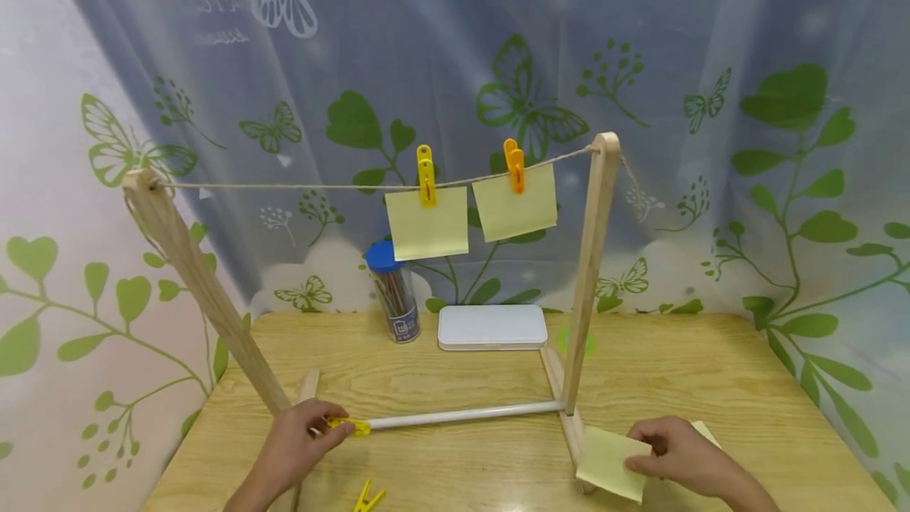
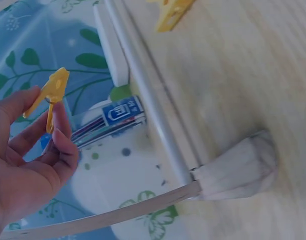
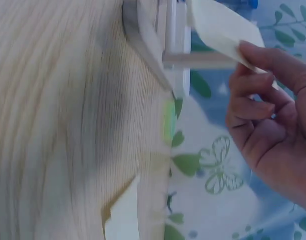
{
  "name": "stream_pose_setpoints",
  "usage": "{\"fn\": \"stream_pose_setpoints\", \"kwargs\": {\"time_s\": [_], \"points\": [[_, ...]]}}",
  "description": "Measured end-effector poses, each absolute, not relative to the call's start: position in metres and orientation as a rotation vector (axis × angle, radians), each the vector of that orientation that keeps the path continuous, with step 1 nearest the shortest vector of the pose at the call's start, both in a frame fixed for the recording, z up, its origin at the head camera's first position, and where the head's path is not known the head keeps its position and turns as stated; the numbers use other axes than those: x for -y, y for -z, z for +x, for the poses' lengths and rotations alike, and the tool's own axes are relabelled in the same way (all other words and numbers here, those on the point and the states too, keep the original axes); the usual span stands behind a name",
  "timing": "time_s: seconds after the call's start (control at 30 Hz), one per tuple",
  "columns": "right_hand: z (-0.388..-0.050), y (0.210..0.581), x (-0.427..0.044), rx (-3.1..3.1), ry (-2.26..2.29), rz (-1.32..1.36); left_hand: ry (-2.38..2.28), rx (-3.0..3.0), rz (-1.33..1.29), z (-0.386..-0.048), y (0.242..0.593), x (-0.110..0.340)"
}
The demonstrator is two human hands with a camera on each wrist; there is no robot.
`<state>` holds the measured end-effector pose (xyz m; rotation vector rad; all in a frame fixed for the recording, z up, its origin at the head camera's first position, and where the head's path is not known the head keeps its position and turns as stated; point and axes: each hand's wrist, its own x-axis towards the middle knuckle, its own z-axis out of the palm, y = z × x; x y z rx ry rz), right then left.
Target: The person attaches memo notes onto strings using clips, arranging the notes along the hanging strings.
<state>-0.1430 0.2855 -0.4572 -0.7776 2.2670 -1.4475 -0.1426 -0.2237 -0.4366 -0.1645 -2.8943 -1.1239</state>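
Observation:
My left hand (image 1: 295, 442) pinches a yellow clothespin (image 2: 54, 90) between thumb and fingers, near the left foot of the wooden stand. On the right, my right hand (image 1: 678, 453) grips a pale yellow sticky note (image 1: 613, 464) by its edge, raised off the table in the right wrist view. Above, a string (image 1: 284, 186) runs between two wooden posts. One note (image 1: 430, 231) hangs from it under a yellow clothespin (image 1: 426, 172), and a second note (image 1: 517, 208) under an orange clothespin (image 1: 513, 164).
Another yellow clothespin (image 1: 368, 498) lies at the table's front. More note paper (image 3: 124, 215) rests on the table near my right hand. A blue-lidded pencil tube (image 1: 394, 295) and a white case (image 1: 492, 327) stand behind the white crossbar (image 1: 462, 416). The right post (image 1: 592, 275) rises between.

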Motion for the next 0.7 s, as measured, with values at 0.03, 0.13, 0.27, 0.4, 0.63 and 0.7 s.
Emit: {"fn": "stream_pose_setpoints", "kwargs": {"time_s": [0.03,0.13,0.27,0.4,0.63,0.7], "points": [[-0.143,0.458,-0.281,-2.278,1.471,-0.806,1.115,2.886,-0.187,-0.143,0.434,0.223],[-0.144,0.459,-0.268,-2.309,1.542,-0.851,1.118,2.881,-0.213,-0.144,0.428,0.222],[-0.146,0.458,-0.247,-2.392,1.562,-0.803,1.230,2.865,-0.111,-0.146,0.423,0.220],[-0.148,0.453,-0.228,-2.418,1.533,-0.695,1.499,2.770,0.050,-0.148,0.417,0.219],[-0.156,0.445,-0.195,-2.217,1.665,-0.584,1.499,2.715,0.076,-0.152,0.400,0.218],[-0.158,0.441,-0.184,-2.185,1.694,-0.578,1.439,2.667,0.006,-0.154,0.396,0.217]]}}
